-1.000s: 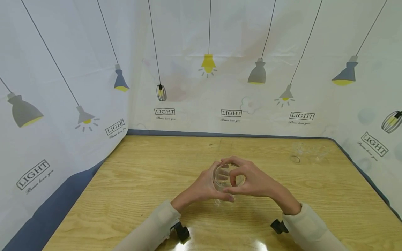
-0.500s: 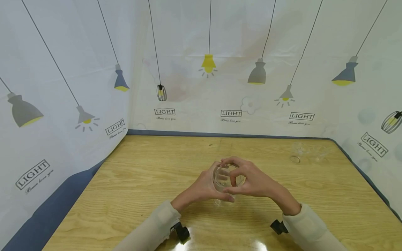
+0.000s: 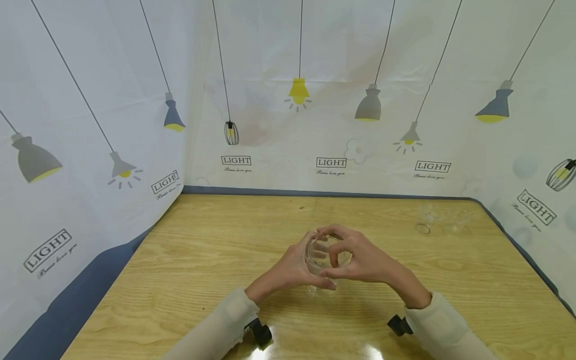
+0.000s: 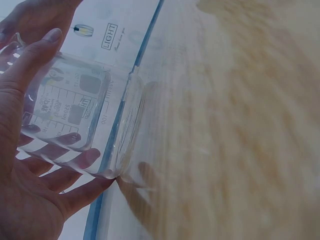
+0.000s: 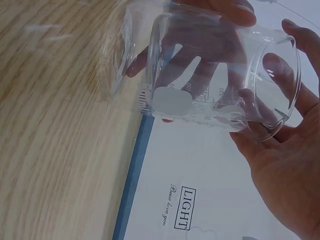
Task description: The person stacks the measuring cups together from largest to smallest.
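Note:
In the head view, a clear glass beaker (image 3: 318,256) stands between the two hands, its round mouth seen from above. White graduation marks show on its wall in the left wrist view, where the beaker (image 4: 67,102) seems to have a second glass base beyond the first. It looks like one beaker set in another. My left hand (image 3: 293,265) wraps the left side of the glass, fingers behind and thumb in front. My right hand (image 3: 362,257) holds the rim from the right with curled fingers; in the right wrist view its fingers lie at the beaker's mouth (image 5: 295,85).
Several clear glass pieces (image 3: 424,228) rest at the table's far right, their shapes hard to make out. The wood-grain table (image 3: 216,235) is bordered by a blue edge and white curtains (image 3: 270,125) printed with lamps. A black wrist camera (image 3: 261,334) sits below each sleeve.

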`<action>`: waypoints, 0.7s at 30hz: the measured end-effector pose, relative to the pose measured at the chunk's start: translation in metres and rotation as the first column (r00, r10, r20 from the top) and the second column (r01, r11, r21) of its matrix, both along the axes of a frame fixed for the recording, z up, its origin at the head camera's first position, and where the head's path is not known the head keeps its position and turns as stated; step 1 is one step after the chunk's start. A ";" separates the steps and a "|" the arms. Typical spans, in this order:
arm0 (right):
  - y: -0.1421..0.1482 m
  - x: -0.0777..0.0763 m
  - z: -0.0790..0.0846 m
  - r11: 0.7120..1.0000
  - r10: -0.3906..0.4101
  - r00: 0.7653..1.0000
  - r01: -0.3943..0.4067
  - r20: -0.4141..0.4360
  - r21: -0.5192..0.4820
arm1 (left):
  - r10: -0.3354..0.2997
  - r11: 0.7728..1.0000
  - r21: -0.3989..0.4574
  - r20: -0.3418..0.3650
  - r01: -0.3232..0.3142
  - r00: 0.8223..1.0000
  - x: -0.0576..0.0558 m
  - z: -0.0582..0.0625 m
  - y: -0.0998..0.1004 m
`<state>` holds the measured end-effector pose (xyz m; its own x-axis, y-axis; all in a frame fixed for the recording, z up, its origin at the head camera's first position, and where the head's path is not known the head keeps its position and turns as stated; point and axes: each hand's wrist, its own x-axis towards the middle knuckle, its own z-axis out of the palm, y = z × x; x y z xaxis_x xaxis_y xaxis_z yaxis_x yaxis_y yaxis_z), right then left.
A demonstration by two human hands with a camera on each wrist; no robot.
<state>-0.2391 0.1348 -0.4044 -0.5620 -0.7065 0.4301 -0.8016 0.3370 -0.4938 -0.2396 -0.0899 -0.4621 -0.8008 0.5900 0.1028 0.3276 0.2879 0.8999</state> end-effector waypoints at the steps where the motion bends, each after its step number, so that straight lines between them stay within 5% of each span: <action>1: 0.000 0.000 0.000 1.000 0.000 1.000 0.000 0.000 -0.001 | 0.001 1.000 0.000 0.000 -0.001 1.000 0.000 0.000 0.000; 21: 0.000 0.000 0.000 1.000 0.003 1.000 -0.003 0.009 -0.004 | 0.000 1.000 0.001 0.006 0.000 1.000 0.000 0.001 0.000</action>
<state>-0.2391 0.1346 -0.4047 -0.5635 -0.7066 0.4279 -0.7983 0.3326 -0.5020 -0.2394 -0.0903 -0.4614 -0.8016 0.5897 0.0988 0.3221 0.2867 0.9022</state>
